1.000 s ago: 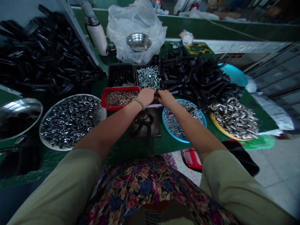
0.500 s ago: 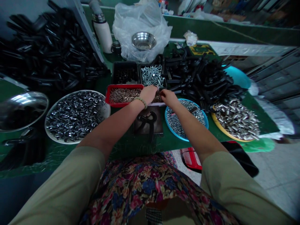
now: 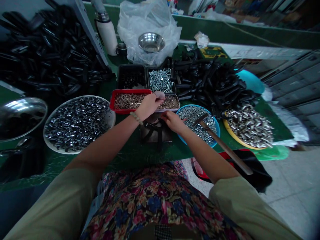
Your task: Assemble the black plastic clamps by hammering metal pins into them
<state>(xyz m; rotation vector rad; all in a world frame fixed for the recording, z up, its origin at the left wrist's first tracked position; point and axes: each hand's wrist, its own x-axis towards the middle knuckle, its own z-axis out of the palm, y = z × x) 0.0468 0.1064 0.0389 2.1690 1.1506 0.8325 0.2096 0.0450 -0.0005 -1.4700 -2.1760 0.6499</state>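
My left hand, with a beaded bracelet at its wrist, is over the small tray of tiny brassy parts. Its fingers are drawn together; whatever they hold is too small to make out. Lower and to the right, my right hand has thumb and fingers pinched together beside a black curved part. I cannot make out what is in that pinch. The black part lies on a dark metal plate near the table's front, with a small metal piece at its top.
A red tray of thin pins sits left of the small tray; black bins with bolts stand behind. A hammer lies across a blue basin of nuts, its handle overhanging the edge. Black parts are heaped at right.
My right hand has come from the small tray down toward the black part. My left hand has shifted slightly left and lower. The hammer's handle now shows.
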